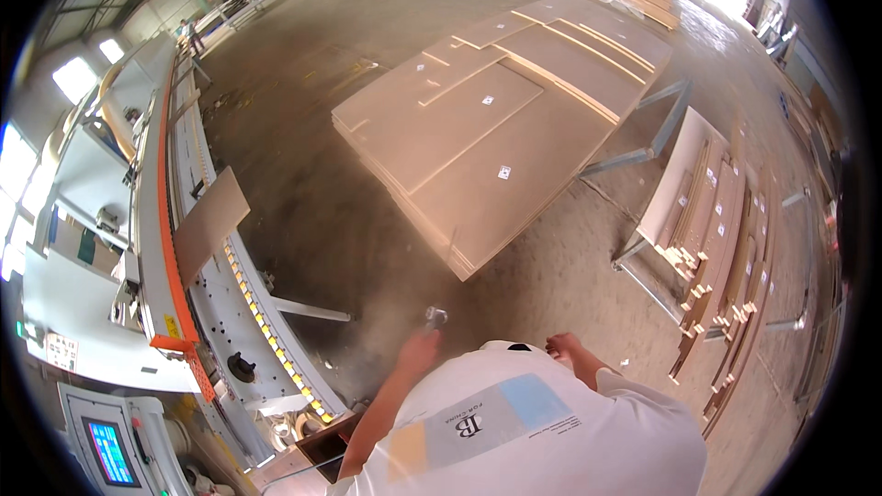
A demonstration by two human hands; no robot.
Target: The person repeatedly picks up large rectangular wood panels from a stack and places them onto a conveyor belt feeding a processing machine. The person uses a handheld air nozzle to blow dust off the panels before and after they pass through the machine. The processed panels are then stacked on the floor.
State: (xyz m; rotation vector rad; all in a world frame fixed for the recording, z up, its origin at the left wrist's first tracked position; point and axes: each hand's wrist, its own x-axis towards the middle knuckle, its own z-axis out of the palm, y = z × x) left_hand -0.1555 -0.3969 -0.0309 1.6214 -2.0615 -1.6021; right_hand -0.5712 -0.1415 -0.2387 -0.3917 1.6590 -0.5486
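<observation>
My left hand (418,349) reaches forward over the concrete floor and is closed around a small shiny metal tool (435,316), whose tip points away from me. A faint haze of dust hangs around it. My right hand (562,346) is held close to my chest above my white T-shirt (542,422). Its fingers are curled, and I see nothing in them.
A long grey and orange machine (170,248) runs along the left with a brown panel (211,220) on its feed track and a control screen (110,450) near me. A broad stack of brown boards (496,129) lies ahead. A metal rack of narrow panels (717,248) stands on the right.
</observation>
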